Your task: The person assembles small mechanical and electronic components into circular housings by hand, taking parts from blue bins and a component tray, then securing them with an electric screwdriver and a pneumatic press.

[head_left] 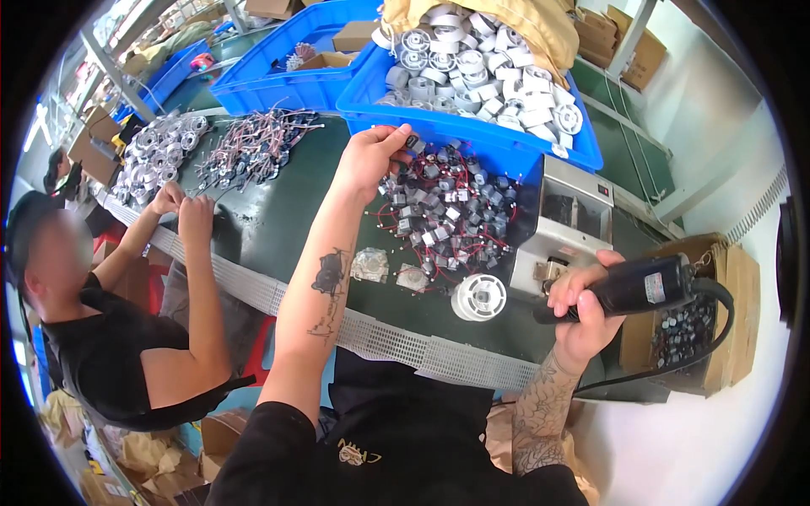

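My left hand (371, 160) reaches over the far side of the bench, fingers pinched on a small motor (414, 143). Just beneath and beside it spreads a heap of small grey and black motors (447, 211) with red wires. In my right hand (586, 316) is a black electric screwdriver (650, 285), its body tilted sideways and its cable looping down at the right. The tip of the screwdriver is hard to make out. Between my hands a round white plastic housing (479, 297) rests on the bench, its spoked face up.
A metal screw feeder (565, 223) stands right of the motors. Behind is a blue bin (363, 105) of white housings (472, 63). A cardboard box (734, 337) sits at right. At left, a co-worker (126, 337) handles wires near piled wired parts (261, 148).
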{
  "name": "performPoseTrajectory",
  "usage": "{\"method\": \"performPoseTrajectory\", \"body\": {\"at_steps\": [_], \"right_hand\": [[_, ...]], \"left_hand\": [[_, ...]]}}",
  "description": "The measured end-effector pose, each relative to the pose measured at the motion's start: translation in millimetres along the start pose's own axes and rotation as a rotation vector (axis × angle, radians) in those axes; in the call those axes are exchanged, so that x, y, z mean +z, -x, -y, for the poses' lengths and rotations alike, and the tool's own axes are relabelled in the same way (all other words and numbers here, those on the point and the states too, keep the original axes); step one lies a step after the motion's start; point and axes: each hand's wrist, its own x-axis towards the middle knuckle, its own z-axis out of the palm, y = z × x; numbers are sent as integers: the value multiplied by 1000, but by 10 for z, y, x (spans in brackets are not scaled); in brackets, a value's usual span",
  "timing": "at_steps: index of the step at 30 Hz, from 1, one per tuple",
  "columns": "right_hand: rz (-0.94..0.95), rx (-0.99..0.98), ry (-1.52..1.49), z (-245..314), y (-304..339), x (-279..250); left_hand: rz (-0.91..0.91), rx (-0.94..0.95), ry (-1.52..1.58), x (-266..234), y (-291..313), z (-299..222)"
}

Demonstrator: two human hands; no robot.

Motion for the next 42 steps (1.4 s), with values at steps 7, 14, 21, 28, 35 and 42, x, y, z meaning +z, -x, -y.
{"method": "performPoseTrajectory", "body": {"at_steps": [7, 14, 21, 28, 35, 42], "right_hand": [[36, 9, 127, -7, -16, 9], [-32, 5, 35, 8, -49, -15], [-31, -12, 48, 18, -24, -29], [-18, -28, 38, -9, -58, -47], [-35, -39, 50, 12, -88, -42], [-142, -179, 115, 135, -210, -39]], "left_hand": [[274, 141, -386, 218, 500, -227], [738, 449, -557, 723, 1098, -23], [665, 415, -692, 743, 1138, 64], [594, 416, -756, 801, 1174, 104], [369, 434, -740, 781, 1318, 328], [310, 168, -533, 753, 1381, 413]]}}
